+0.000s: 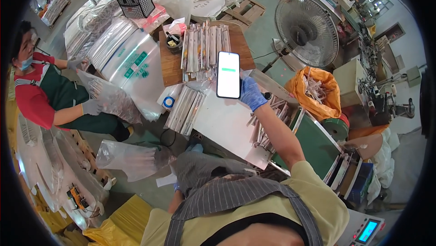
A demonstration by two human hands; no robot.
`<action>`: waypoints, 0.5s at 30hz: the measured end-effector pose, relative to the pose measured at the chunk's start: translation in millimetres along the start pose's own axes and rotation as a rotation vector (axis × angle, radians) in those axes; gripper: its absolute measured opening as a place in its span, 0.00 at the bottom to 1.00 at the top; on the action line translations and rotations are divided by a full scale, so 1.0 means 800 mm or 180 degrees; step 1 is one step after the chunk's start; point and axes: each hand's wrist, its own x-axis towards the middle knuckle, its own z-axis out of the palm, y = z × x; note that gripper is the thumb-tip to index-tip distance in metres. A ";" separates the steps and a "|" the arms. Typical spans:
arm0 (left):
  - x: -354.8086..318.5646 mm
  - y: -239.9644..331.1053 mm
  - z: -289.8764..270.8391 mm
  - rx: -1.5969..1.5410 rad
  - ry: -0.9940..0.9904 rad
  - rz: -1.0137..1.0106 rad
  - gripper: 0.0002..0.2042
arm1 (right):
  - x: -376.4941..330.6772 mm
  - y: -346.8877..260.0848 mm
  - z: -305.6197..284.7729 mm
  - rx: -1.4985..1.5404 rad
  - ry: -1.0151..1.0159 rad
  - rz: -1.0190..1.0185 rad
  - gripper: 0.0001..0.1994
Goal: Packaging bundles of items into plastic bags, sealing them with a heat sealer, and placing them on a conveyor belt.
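My right hand (pixel 252 93), in a blue glove, is closed around the edge of a smartphone (pixel 228 74). The phone stands upright over the white worktable (pixel 225 114), its lit screen mostly white with a small green bar. My left hand (pixel 176 186) hangs low by my side, with only a bit of its blue glove showing and its fingers hidden. Near it are a white paper strip (pixel 165 180) and a clear plastic bag (pixel 131 159). Rows of slim clear-wrapped packs (pixel 205 48) lie on a wooden board (pixel 171 66), with more wrapped packs (pixel 185 109) at the table's left edge.
A standing fan (pixel 306 31) and an orange sack (pixel 316 94) of slim pieces are at the right. Loose slim pieces (pixel 268 128) lie under my right forearm. A tape roll (pixel 168 102) sits on the left. Beyond it, a co-worker (pixel 45 89) holds a filled plastic bag (pixel 111 96).
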 end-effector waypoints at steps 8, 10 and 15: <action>0.060 -0.133 -0.114 0.0099 0.0405 -0.0300 0.28 | 0.146 -0.010 -0.201 -0.0340 0.0581 -0.0316 0.12; 0.073 -0.094 -0.129 0.0142 0.0529 -0.0374 0.28 | 0.221 -0.029 -0.313 -0.0993 0.0967 -0.0672 0.11; 0.057 0.007 -0.128 0.0246 0.0786 -0.0825 0.29 | 0.333 -0.059 -0.398 -0.2892 0.1613 -0.1422 0.05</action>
